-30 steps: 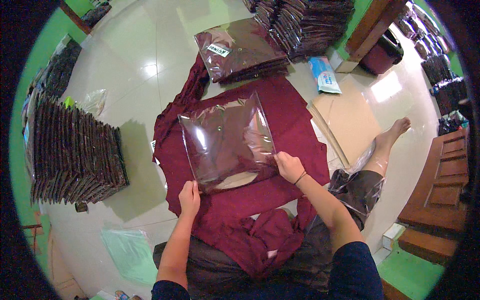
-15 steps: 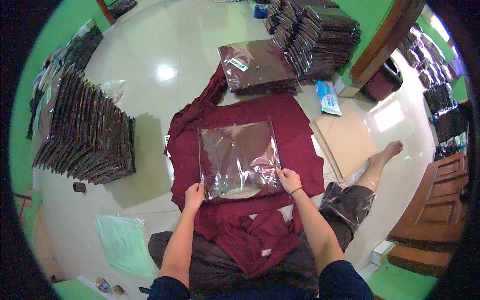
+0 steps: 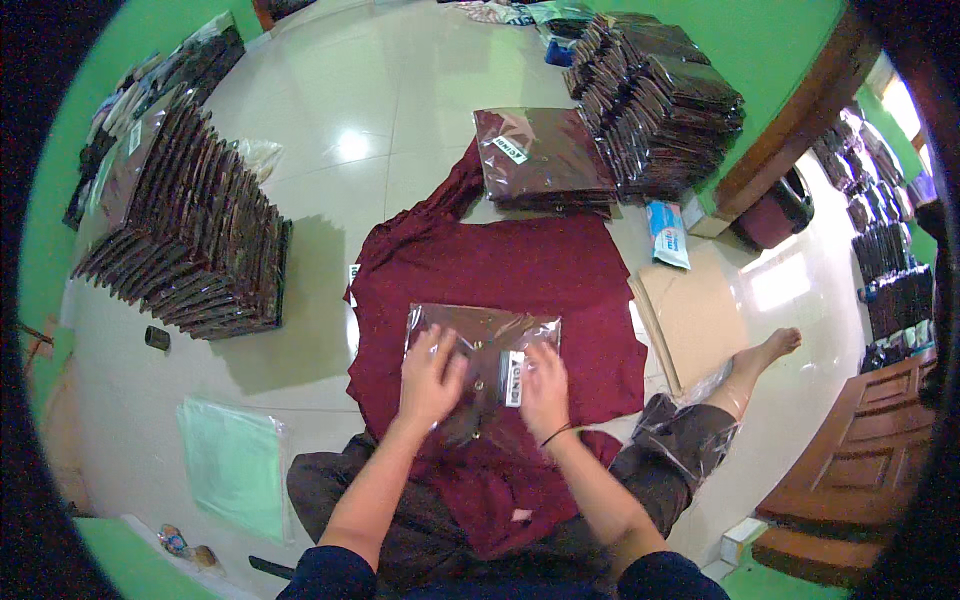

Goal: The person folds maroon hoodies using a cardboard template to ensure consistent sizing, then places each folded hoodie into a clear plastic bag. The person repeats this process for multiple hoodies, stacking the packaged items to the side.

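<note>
A folded dark-brown garment in a clear plastic bag [image 3: 480, 325] lies before me on a spread maroon garment [image 3: 510, 255]. Snap buttons run down its middle, and a white label [image 3: 513, 379] shows beside them. My left hand [image 3: 432, 378] rests on the bag's left part with fingers stretched out, slightly blurred. On the right part, next to the label, my right hand [image 3: 545, 392] lies with its fingers extended too. Neither grips the bag. Maroon cloth also bunches in my lap, below the bag.
A tall stack of bagged garments [image 3: 190, 240] stands at left, another [image 3: 660, 110] at far right, with a lower pile [image 3: 545, 160] beside it. Tan cardboard sheets [image 3: 690, 325], a blue-white packet [image 3: 667, 235], a pale green sheet pile [image 3: 235, 470] and a small dark cylinder [image 3: 157, 338] lie around.
My hands have let go of the bag's near corners and moved inward onto its top. The bag has been turned: its buttons and label now show, and it lies closer to me.
</note>
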The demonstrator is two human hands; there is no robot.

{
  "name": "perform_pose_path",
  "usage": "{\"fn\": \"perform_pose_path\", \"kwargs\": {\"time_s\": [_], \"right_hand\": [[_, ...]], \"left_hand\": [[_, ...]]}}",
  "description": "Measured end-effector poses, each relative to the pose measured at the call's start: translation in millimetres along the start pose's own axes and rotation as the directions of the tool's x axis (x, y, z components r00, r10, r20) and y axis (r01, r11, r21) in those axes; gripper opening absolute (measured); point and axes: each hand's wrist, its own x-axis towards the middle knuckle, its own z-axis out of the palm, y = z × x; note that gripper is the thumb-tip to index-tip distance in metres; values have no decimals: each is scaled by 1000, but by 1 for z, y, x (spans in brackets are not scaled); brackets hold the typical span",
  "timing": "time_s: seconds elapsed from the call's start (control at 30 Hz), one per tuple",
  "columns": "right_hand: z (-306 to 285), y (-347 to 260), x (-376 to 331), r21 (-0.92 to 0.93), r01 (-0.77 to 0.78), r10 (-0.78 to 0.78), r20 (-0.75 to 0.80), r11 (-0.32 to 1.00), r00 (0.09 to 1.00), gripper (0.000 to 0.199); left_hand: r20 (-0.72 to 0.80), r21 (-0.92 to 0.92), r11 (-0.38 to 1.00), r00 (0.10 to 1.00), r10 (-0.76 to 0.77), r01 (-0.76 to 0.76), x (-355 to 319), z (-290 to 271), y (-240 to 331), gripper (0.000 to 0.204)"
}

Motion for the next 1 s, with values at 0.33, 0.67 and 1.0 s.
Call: {"fn": "perform_pose_path", "kwargs": {"time_s": [0.33, 0.67, 1.0], "right_hand": [[65, 23, -20, -456, 116, -18, 214, 882, 977, 55], [70, 24, -20, -463, 114, -14, 214, 879, 977, 56], [35, 11, -47, 78, -3, -14, 223, 997, 975, 45]], "left_hand": [[271, 441, 892, 962, -26, -100, -31, 65, -15, 55], [249, 425, 899, 968, -1, -108, -34, 70, -24, 59], [-213, 118, 955, 947, -242, 271, -74, 15, -65, 47]]}}
